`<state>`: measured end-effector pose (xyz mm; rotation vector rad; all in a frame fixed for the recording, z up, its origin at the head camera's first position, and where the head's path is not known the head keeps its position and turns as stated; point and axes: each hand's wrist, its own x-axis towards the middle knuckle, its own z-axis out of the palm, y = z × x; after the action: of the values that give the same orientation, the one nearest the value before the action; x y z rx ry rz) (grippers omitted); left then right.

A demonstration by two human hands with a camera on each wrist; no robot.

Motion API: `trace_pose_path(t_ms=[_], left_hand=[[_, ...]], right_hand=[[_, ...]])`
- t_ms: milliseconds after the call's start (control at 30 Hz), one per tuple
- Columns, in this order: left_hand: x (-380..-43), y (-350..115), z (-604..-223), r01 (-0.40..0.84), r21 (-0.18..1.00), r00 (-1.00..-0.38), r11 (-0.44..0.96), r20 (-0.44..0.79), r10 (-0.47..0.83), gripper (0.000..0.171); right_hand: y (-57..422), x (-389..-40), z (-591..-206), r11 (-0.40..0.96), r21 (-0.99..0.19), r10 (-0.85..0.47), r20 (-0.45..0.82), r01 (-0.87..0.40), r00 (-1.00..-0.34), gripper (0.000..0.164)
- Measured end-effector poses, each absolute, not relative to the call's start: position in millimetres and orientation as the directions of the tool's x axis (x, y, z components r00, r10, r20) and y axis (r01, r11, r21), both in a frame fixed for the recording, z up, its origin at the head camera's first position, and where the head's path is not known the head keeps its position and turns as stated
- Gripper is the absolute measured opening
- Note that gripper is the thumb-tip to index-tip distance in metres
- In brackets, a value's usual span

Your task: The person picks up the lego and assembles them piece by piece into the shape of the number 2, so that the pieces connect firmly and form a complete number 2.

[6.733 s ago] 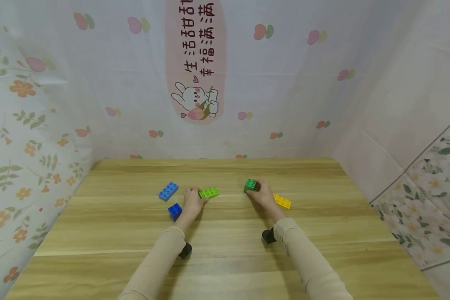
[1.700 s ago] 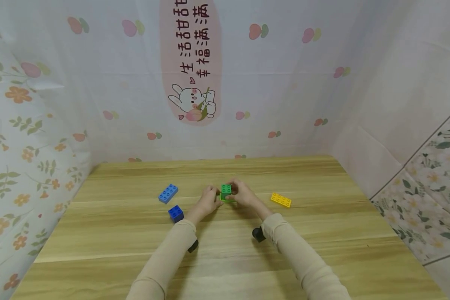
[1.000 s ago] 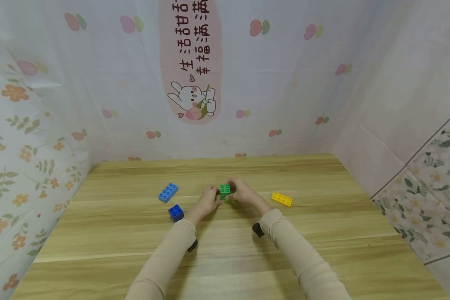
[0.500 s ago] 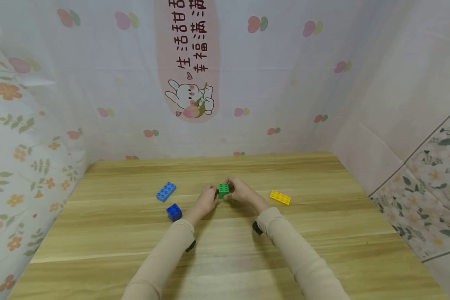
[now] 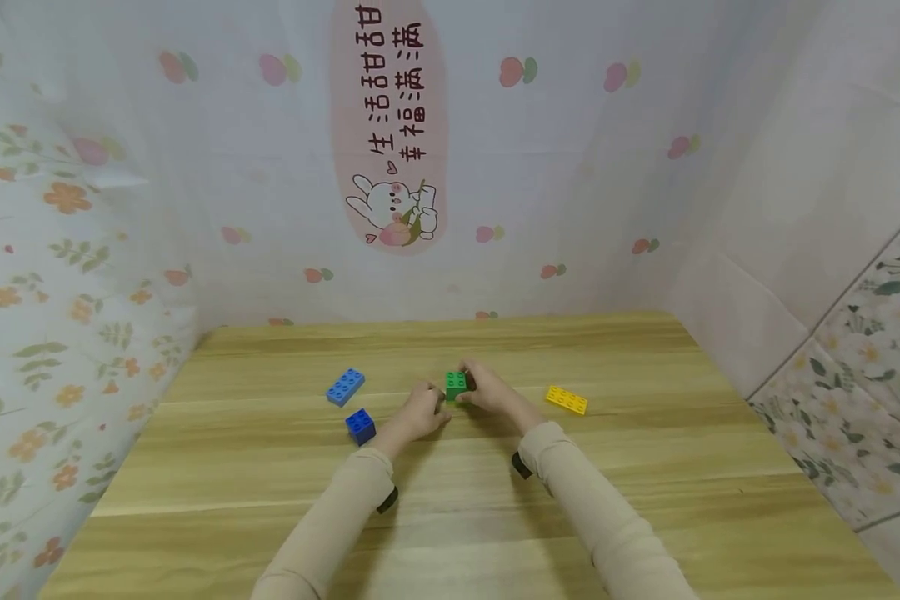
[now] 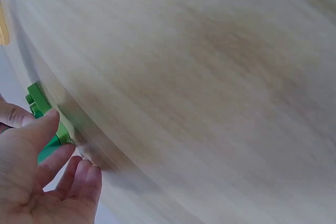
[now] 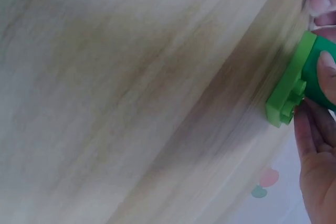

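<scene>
A dark green block (image 5: 456, 385) sits on the end of a flat light green block (image 7: 287, 80), with bare studs showing beside it in the right wrist view. My right hand (image 5: 493, 393) grips the dark green one, thumb on its near side and fingers behind. Just left of the pair is my left hand (image 5: 423, 410), its thumb and fingers spread apart with nothing held between them. In the left wrist view the left thumb and fingers (image 6: 63, 153) partly cover both blocks. From the head view the light green block is mostly hidden.
A flat blue block (image 5: 346, 387) and a taller dark blue block (image 5: 361, 426) lie to the left on the wooden table (image 5: 450, 533). To the right is a flat yellow block (image 5: 567, 400). Patterned cloth (image 5: 570, 183) stands behind the table.
The dark green block came left from beside the yellow block onto the light green one, which shifted right. In the last half second my left hand has loosened and drawn slightly away.
</scene>
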<state>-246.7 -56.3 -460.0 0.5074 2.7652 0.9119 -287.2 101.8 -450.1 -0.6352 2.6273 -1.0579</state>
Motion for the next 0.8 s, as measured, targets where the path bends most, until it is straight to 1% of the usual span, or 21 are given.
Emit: trace_pose_path(t_ms=[100, 167, 300, 400, 467, 667, 800], left_hand=[[-240.0, -54.9, -456.5, 0.278, 0.573, -0.913, 0.771, -0.091, 0.397, 0.033], [-237.4, -55.5, -454.9, 0.282, 0.573, -0.91, 0.77, -0.095, 0.403, 0.034], [-236.6, -60.2, -450.9, 0.296, 0.593, -0.913, 0.749, -0.056, 0.405, 0.035], [-238.0, -64.6, -446.3, 0.302, 0.593, -0.918, 0.746, -0.031, 0.396, 0.033], [-239.0, -67.5, -441.6, 0.279, 0.597, -0.929, 0.752, -0.032, 0.37, 0.033], [-244.0, -81.2, -425.9, 0.125, 0.666, -0.971, 0.736, -0.07, 0.228, 0.038], [-245.0, -99.2, -418.5, 0.079, 0.693, -0.984, 0.716, -0.06, 0.166, 0.041]], right_hand=[[104.7, -285.9, -453.1, 0.654, -0.704, -0.457, -0.076, -0.277, -0.886, 0.033], [107.1, -284.8, -455.5, 0.642, -0.72, -0.454, -0.078, -0.265, -0.887, 0.036], [114.0, -281.7, -460.9, 0.616, -0.761, -0.414, -0.093, -0.204, -0.905, 0.05], [119.3, -281.0, -466.7, 0.623, -0.76, -0.368, -0.074, -0.187, -0.927, 0.057], [121.3, -282.0, -469.7, 0.621, -0.761, -0.348, -0.055, -0.186, -0.936, 0.057], [124.6, -283.7, -472.5, 0.625, -0.752, -0.34, -0.019, -0.211, -0.94, 0.047], [127.2, -282.1, -472.7, 0.645, -0.73, -0.353, -0.024, -0.225, -0.935, 0.042]])
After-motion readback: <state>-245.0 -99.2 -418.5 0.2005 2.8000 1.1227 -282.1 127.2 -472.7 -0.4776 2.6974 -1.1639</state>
